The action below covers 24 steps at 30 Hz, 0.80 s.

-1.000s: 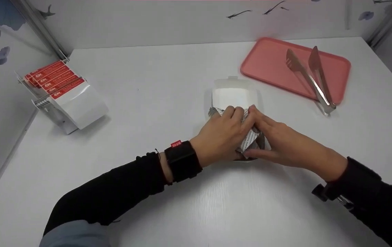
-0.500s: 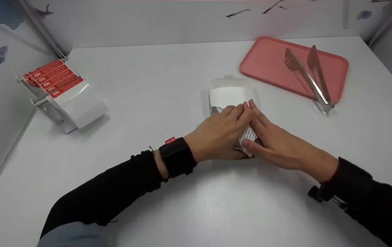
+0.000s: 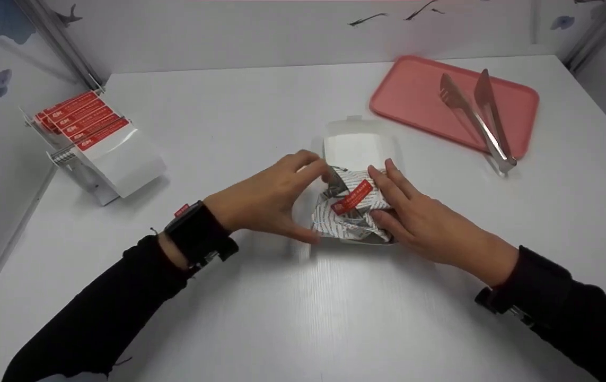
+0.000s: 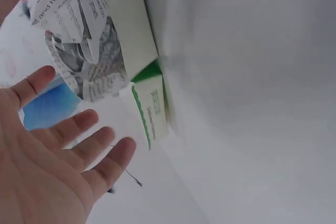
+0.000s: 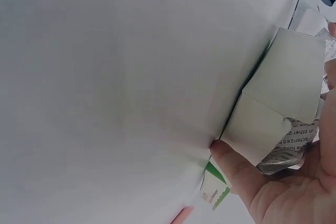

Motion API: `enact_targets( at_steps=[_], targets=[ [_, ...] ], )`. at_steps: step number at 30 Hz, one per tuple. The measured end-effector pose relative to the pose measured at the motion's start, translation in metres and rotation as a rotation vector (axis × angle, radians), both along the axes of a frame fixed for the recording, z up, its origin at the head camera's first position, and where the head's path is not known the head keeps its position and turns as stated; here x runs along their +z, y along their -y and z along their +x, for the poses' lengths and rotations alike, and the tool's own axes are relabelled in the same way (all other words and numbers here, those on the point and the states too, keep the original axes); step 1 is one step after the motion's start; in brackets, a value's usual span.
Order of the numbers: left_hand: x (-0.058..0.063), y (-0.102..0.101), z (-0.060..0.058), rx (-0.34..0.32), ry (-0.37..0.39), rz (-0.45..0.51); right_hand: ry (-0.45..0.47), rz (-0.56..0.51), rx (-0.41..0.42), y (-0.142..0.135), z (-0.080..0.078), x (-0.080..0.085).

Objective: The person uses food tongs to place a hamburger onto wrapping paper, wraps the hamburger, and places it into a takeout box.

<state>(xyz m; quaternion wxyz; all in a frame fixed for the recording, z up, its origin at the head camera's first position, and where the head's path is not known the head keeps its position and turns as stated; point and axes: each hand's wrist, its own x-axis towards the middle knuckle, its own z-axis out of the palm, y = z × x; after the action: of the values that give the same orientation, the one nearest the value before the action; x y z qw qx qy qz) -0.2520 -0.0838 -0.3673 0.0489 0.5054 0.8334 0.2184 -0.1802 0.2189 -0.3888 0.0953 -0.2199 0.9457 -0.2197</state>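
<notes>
The right hand [image 3: 424, 228] rests, fingers extended, against the paper-wrapped packet [image 3: 353, 204] in the open carton [image 3: 356, 151]; the left hand [image 3: 268, 199] spreads free beside it. Best to press gently, evenly.

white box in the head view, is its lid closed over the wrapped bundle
No, the lid is open beyond the wrapped bundle, whose red label shows on top.
</notes>
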Motion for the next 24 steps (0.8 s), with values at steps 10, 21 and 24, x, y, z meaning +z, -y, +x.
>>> enact_targets(
  at_steps=[10, 21, 24],
  targets=[
    [-0.016, -0.011, 0.011, -0.088, -0.014, 0.234, -0.023, 0.015, 0.018, 0.0, 0.001, -0.001],
    [-0.011, -0.038, 0.028, -0.168, -0.341, -0.017, -0.11, 0.042, 0.054, 0.004, 0.002, -0.003],
    [-0.012, -0.035, 0.028, -0.196, -0.335, -0.056, -0.099, 0.041, 0.049, 0.004, 0.002, -0.002]
  ],
)
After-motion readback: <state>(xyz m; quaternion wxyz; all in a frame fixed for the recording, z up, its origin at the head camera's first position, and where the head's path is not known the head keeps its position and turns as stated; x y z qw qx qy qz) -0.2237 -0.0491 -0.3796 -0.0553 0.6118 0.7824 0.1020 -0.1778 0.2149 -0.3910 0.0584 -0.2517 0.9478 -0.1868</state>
